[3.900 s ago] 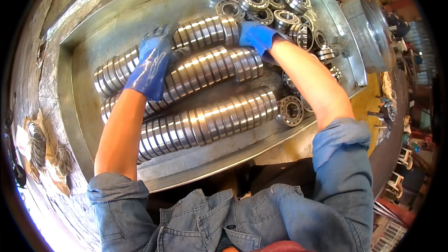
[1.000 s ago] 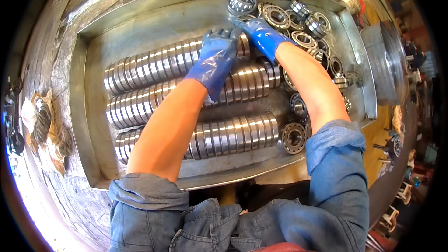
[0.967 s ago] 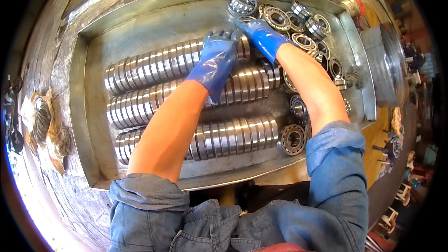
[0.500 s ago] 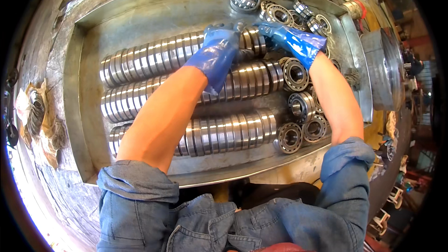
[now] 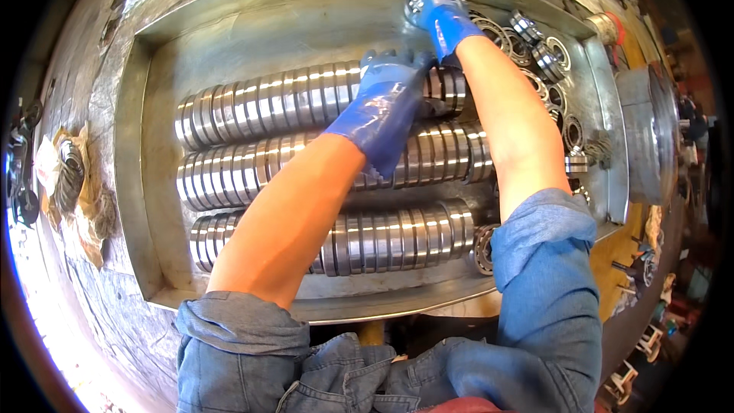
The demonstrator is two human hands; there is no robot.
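Both my hands wear blue rubber gloves. My left hand (image 5: 390,84) lies across the far row of steel bearings (image 5: 267,99) near its right end, fingers spread over the top. Beyond that row, my right hand (image 5: 443,15) reaches to the far side of the metal tray (image 5: 306,310) and grips a roller bearing (image 5: 414,6). The glove covers much of this bearing. Two more rows, the middle row (image 5: 222,178) and the near row (image 5: 405,239), lie on their sides in the tray, partly behind my left forearm.
Loose bearings (image 5: 549,61) lie jumbled along the tray's right side, some hidden by my right arm. Left of the tray, a ring-shaped part (image 5: 69,172) sits on torn brown paper. A large metal cylinder (image 5: 646,134) stands outside the tray's right wall.
My right hand has moved from the right end of the far row up to the separate bearing and closed on it. My left hand stays over the row. The whole view has shifted slightly.
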